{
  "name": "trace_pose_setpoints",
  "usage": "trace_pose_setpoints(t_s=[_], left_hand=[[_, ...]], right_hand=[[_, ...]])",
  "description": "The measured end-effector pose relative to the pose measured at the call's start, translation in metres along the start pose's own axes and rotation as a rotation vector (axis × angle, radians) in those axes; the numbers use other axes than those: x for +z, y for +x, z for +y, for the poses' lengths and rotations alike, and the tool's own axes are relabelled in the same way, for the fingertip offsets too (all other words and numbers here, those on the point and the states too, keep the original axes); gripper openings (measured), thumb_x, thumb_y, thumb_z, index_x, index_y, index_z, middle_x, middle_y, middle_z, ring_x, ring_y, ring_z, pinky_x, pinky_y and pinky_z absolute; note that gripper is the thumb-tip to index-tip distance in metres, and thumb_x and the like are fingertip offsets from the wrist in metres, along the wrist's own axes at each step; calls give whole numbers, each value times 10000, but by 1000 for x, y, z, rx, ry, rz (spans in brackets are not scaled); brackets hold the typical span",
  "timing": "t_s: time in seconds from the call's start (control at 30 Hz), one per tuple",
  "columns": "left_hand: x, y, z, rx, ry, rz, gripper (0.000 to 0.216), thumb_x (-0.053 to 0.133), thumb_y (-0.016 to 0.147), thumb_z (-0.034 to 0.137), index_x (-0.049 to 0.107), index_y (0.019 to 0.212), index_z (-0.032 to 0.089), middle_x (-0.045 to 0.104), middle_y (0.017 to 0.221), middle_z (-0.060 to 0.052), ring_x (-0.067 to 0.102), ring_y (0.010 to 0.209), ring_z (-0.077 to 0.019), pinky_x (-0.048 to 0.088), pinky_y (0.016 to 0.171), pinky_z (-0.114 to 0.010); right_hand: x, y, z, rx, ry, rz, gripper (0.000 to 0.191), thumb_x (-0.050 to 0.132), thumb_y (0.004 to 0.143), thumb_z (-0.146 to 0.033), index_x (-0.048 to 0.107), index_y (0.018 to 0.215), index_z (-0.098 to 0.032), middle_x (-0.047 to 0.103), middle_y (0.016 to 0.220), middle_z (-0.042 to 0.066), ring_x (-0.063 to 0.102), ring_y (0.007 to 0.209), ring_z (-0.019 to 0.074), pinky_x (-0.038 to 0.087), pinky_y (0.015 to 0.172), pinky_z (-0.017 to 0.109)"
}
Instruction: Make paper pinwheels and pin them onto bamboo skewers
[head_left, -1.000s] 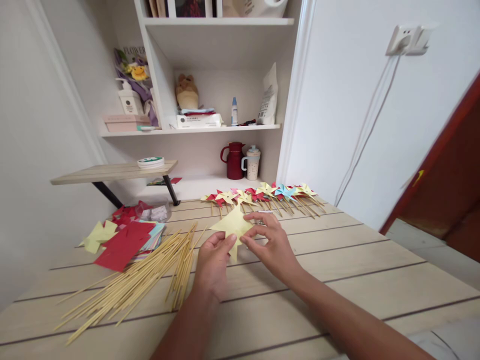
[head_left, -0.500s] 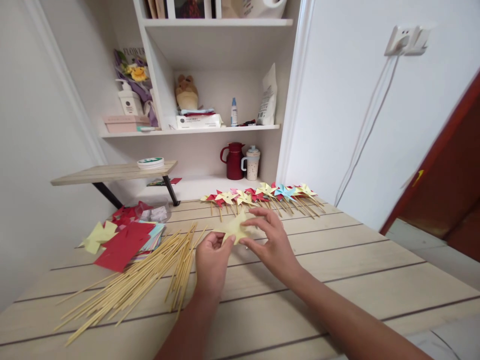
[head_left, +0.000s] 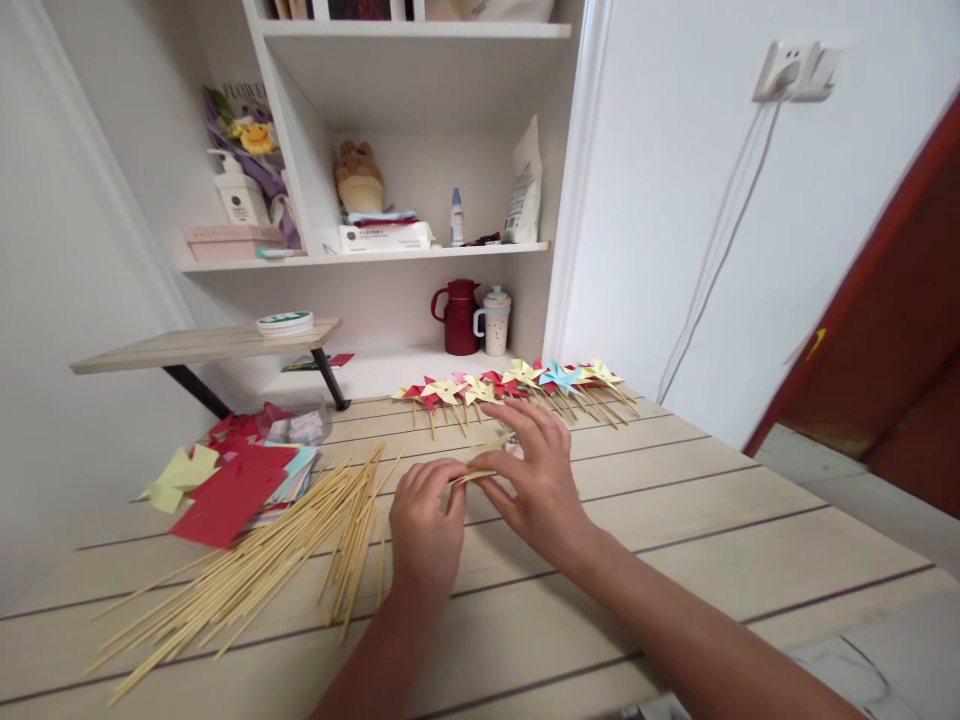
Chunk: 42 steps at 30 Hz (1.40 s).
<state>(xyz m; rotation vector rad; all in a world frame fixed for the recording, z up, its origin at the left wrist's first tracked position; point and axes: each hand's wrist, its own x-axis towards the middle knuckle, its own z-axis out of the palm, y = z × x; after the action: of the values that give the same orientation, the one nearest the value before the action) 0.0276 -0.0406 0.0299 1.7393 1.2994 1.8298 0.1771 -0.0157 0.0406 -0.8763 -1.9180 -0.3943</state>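
A pale yellow paper piece (head_left: 472, 477), seen nearly edge-on, is pinched between both hands above the table. My left hand (head_left: 427, 515) is closed on its left side, thumb and fingers pressed together. My right hand (head_left: 532, 475) grips the other side with thumb and index finger, the remaining fingers raised and curved. Just behind the right fingers is a small shiny thing (head_left: 512, 440), mostly hidden. To the left of my left hand lies a loose spread of thin wooden sticks (head_left: 277, 560). Finished paper pinwheels (head_left: 517, 380) on sticks lie in a row beyond the hands.
Red paper sheets (head_left: 236, 495), a yellow cut pinwheel shape (head_left: 180, 477) and a clear plastic box (head_left: 304, 428) lie at the left. A small raised stand (head_left: 202, 345) is behind them. A red jug (head_left: 459, 318) and a cup (head_left: 495, 322) stand at the back.
The yellow paper has tipped from facing me to nearly edge-on. My right hand has closed in on it, nearer my left hand. The whole view has shifted slightly.
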Motion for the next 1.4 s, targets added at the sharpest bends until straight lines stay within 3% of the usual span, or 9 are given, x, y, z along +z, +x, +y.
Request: trace_pose_setpoints(t_s=[0.1, 0.23, 0.3, 0.4, 0.53, 0.73, 1.0, 1.23, 1.4], left_hand=[[0, 1, -1, 0, 7, 22, 153, 685, 746, 161, 750, 728, 298, 732, 801, -32, 614, 845, -257, 404, 886, -360], [1, 3, 8, -25, -51, 22, 108, 726, 730, 193, 745, 704, 296, 724, 797, -35, 609, 870, -262, 384, 963, -380], [0, 4, 14, -60, -108, 53, 99, 759, 716, 229, 759, 792, 293, 729, 902, -47, 601, 971, -270, 361, 1018, -383], [-3, 6, 16, -194, -201, 119, 340, 772, 729, 286, 721, 1065, 282, 690, 1133, -63, 569, 1124, -258, 344, 1059, -369], [-4, 9, 7, -414, -381, 2, 495, 798, 706, 323, 672, 1178, 243, 675, 1191, -92, 588, 1144, -254, 408, 1009, -351], [2, 7, 3, -540, -449, -180, 455, 820, 663, 303, 710, 1096, 216, 735, 1042, -95, 667, 985, -242, 499, 860, -317], [4, 4, 4, -598, -443, -165, 291, 815, 663, 332, 757, 879, 146, 763, 846, -84, 698, 831, -220, 525, 783, -309], [4, 3, -3, -706, -482, -123, 323, 837, 636, 373, 745, 810, 118, 760, 777, -94, 706, 739, -210, 530, 700, -294], [0, 6, -9, -768, -558, -91, 283, 831, 642, 316, 732, 810, 111, 765, 820, -101, 700, 736, -188, 530, 713, -281]], right_hand=[[1, 0, 3, 37, 64, -8, 82, 706, 807, -194, 686, 783, -270, 609, 1311, 27, 454, 1284, 308, 298, 1075, 551], [2, 3, 10, 210, 277, -34, 81, 748, 783, -254, 683, 736, -239, 702, 1153, 62, 541, 1161, 303, 382, 996, 533], [0, 6, 14, 363, 423, -60, 89, 758, 762, -301, 708, 737, -233, 712, 1116, 76, 571, 1114, 298, 411, 976, 509], [-6, 12, 19, 670, 723, -135, 179, 756, 725, -354, 751, 832, -210, 730, 1009, 76, 635, 979, 271, 483, 864, 423], [-9, 16, 21, 902, 1019, -188, 292, 758, 680, -346, 746, 905, -160, 720, 782, 32, 636, 708, 194, 489, 681, 319], [-5, 11, 17, 833, 927, -228, 178, 719, 693, -296, 735, 811, -163, 695, 766, 11, 600, 699, 169, 445, 637, 267], [-3, 9, 13, 803, 866, -264, 174, 729, 692, -295, 749, 810, -169, 711, 823, 25, 624, 769, 196, 461, 681, 278], [2, 6, 12, 853, 975, -291, 219, 709, 749, -383, 674, 740, -168, 646, 667, -9, 569, 617, 147, 415, 573, 254], [2, 5, 18, 805, 1009, -150, 262, 657, 829, -419, 659, 975, -201, 694, 876, 28, 633, 798, 176, 493, 708, 295]])
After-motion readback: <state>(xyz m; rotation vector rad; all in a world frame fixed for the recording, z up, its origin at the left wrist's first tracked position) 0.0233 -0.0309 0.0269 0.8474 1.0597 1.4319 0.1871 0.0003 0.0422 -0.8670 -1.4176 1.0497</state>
